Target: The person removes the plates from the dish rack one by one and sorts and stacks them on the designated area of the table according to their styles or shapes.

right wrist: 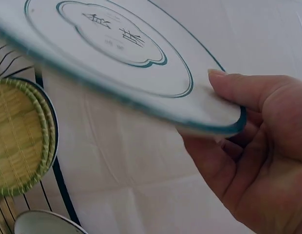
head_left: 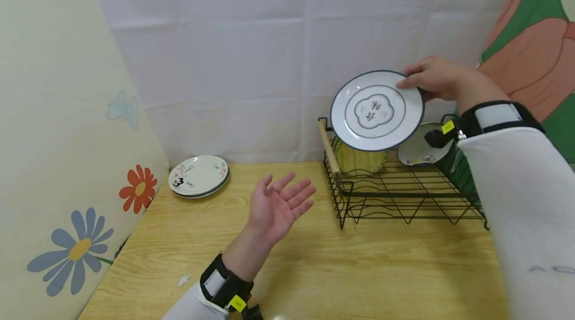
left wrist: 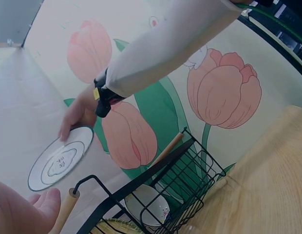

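A white plate [head_left: 377, 110] with a blue rim and dark characters in its middle is held up over the dish rack [head_left: 404, 194]. My right hand [head_left: 433, 78] pinches its right edge, thumb on the upper face and fingers beneath, as the right wrist view shows. My left hand [head_left: 280, 207] is raised palm up over the table, left of the rack, its fingers spread and holding nothing. Behind the held plate, a round woven yellow-green mat [head_left: 359, 159] stands in the rack. To its right leans a white dish [head_left: 422, 145] with small flowers along its edge.
Two stacked plates [head_left: 199, 175] with a floral pattern lie at the table's back left. The rack has a wooden handle [head_left: 330, 148] on its left side. A white cloth [head_left: 233, 60] hangs behind the table [head_left: 314, 270]. A small white scrap [head_left: 183, 280] lies near the left sleeve.
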{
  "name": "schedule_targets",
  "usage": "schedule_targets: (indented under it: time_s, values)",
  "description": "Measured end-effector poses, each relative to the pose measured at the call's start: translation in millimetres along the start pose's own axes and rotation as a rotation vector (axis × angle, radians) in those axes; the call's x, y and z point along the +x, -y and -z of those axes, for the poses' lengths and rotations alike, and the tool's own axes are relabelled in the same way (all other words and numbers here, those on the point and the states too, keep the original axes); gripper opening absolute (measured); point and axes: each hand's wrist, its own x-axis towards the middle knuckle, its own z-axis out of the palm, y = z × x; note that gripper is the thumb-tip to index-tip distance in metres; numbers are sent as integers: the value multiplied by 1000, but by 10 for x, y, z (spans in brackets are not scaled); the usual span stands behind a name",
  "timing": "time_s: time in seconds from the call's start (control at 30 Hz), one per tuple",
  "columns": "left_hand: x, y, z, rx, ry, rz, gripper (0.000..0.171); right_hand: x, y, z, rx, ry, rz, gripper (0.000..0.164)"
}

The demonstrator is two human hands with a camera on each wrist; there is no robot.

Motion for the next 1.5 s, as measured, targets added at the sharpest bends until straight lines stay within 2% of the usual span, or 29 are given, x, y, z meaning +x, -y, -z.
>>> schedule_targets:
  time_s: [0.23, 0.53, 0.7, 0.9, 1.1, 1.3, 1.5]
  values:
    - [18, -76, 18, 13, -10, 10, 63, -5, -119, -117, 241, -42, -27, 67]
    - [14, -160, 58, 58, -6, 13, 62, -33, -319, -525, 553, -62, -33, 64]
    - [14, -201, 78, 90, -26, 6, 60, -175, -295, -812, 628, -47, -2, 61]
    - [0, -253, 86, 123, -68, -25, 55, -394, -176, -1146, 793, -17, 46, 61]
    - [-24, -299, 92, 181, -94, -49, 51, -631, -86, -1476, 936, 67, 118, 61]
    - [-64, -355, 107, 288, -89, -112, 53, -835, -39, -1789, 1071, 126, 172, 34]
    - [-106, -421, 109, 366, -110, -140, 51, -958, -21, -2016, 1124, 124, 210, 50]
